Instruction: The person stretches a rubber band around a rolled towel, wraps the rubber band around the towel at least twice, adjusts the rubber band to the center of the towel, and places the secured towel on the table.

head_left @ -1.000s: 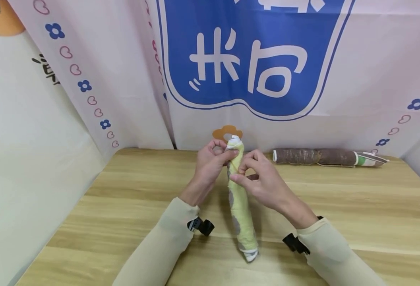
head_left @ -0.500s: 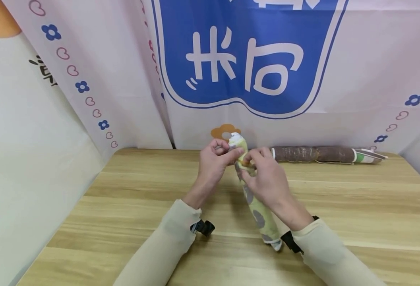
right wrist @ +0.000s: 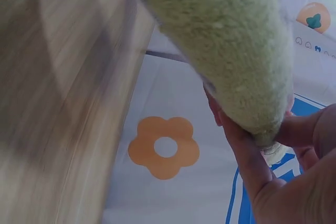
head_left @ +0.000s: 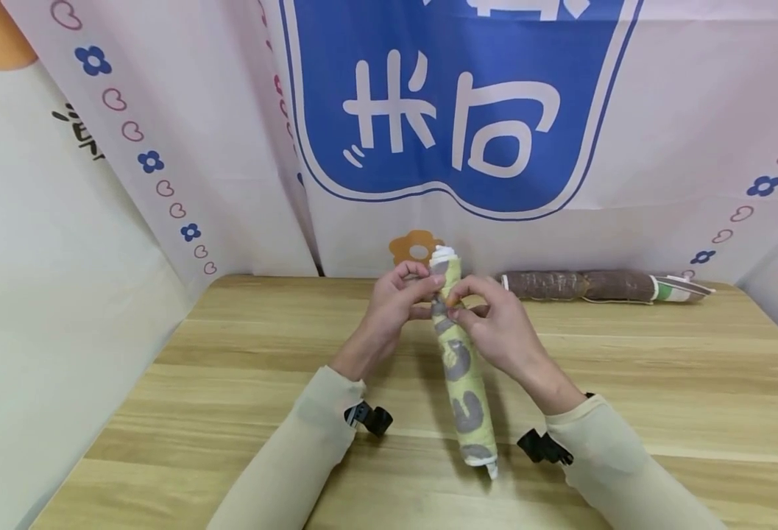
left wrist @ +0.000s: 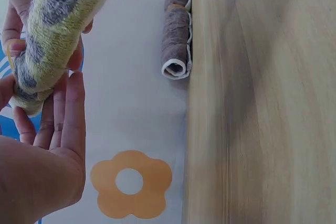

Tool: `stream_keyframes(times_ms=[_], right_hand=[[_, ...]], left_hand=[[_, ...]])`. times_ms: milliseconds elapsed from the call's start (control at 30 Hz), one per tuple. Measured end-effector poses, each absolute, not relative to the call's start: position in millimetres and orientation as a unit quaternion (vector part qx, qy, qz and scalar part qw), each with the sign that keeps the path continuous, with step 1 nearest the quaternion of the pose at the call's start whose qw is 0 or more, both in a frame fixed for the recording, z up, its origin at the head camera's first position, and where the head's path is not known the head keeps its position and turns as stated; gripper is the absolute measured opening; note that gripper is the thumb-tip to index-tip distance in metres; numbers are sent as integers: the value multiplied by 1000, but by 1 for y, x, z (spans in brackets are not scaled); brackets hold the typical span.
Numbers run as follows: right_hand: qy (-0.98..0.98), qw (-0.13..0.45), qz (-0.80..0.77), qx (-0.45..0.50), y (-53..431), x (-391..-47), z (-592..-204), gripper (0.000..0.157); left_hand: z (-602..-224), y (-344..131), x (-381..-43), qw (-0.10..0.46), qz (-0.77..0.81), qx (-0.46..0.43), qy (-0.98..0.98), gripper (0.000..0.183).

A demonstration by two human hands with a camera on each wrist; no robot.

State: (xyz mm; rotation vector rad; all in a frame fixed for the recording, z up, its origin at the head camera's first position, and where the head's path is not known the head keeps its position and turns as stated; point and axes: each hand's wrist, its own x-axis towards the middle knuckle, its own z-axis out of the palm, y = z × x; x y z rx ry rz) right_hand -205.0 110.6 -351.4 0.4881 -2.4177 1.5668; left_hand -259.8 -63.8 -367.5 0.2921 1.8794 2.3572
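Observation:
A rolled towel (head_left: 466, 397), yellow with grey patches and white ends, is held up over the table, slanting from the back toward me. My left hand (head_left: 391, 302) grips it near its far end, thumb across the front; in the left wrist view that hand's fingers (left wrist: 73, 114) lie along the roll's underside. My right hand (head_left: 504, 331) pinches at the same end from the right. A thin orange rubber band (left wrist: 9, 56) shows there in the left wrist view, stretched at the right hand's fingers. Part of the band is hidden behind the fingers and towel.
A second rolled towel, brown (head_left: 554, 285), lies along the table's back edge at right, with a band round its middle and a white and green label end. Behind the wooden table (head_left: 230, 368) hangs a printed cloth backdrop (head_left: 243, 147).
The towel has turned in my hands, its grey patches coming into view. Its near end swung right, then partway back left. Both hands stay at its far end.

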Motion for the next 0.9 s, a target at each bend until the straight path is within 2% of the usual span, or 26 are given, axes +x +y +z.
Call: stream_keyframes(times_ms=[200, 367, 533, 633, 767, 900], right_hand=[[-825, 115, 528, 165, 110, -205, -353, 17], [-861, 131, 462, 167, 106, -201, -353, 6], [-912, 166, 343, 150, 102, -198, -354, 33], [-914, 198, 321, 152, 101, -197, -355, 34], [-895, 218, 354, 165, 104, -199, -355, 25], [-877, 176, 420, 156, 109, -201, -352, 20]], left_hand=[[-368, -67, -260, 49, 776, 109, 620, 24], [-367, -65, -258, 6, 770, 102, 629, 30], [-363, -60, -252, -62, 733, 115, 668, 34], [-362, -58, -250, -92, 712, 124, 685, 36], [-362, -59, -250, -87, 719, 134, 676, 30], [-363, -62, -253, -50, 744, 148, 650, 17]])
